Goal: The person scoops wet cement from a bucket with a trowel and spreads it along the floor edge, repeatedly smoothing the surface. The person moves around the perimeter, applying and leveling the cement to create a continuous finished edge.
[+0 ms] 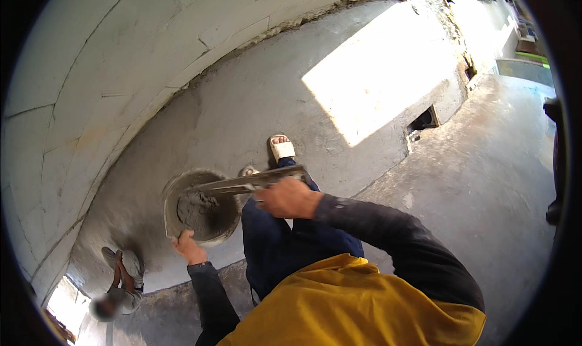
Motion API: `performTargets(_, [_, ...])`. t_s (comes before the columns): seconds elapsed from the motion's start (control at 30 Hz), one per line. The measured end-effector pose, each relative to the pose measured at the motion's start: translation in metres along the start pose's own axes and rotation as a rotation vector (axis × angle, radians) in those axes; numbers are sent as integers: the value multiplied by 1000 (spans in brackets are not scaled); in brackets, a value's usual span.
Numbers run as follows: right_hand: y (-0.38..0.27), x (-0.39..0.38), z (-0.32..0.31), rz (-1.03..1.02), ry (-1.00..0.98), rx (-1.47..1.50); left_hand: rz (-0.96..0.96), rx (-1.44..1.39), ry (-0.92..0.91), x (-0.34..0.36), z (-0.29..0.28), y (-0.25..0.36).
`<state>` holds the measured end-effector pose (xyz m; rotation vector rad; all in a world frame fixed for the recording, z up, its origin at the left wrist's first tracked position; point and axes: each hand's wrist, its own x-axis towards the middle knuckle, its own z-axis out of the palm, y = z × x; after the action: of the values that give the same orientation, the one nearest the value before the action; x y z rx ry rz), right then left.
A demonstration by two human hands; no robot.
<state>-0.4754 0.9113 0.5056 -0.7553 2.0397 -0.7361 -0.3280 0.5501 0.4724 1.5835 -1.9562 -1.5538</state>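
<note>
My left hand (189,249) grips the near left rim of a round bucket (234,217), fingers curled over its edge. Inside the bucket lies wet grey mortar (197,214), heaped unevenly and smeared up the wall. In front of my body, my right hand (287,198) is closed round a long, flat plastering trowel (257,180), seen nearly edge-on and smeared with grey. Its far end reaches over the bucket's opening; whether it touches the mortar I cannot tell. Slight motion blur softens the right hand.
A pale block wall (109,97) curves along the left and top. Another person (124,279) is low down at the lower left. My sandalled foot (281,147) stands on the grey floor (236,103) past the bucket. A square hole (422,121) opens near a floor edge at right.
</note>
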Motion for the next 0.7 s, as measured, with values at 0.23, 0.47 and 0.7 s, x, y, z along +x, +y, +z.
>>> performTargets(0.23, [-17,56,-1,-28,240,-452,257,-90,-211,-56,103,67])
performTargets(0.47, [-5,5,-19,60,-11,51,537,48,-599,-88,89,122])
performTargets(0.7, [10,-12,-20,-283,-150,269,580,-102,-660,-129,54,135])
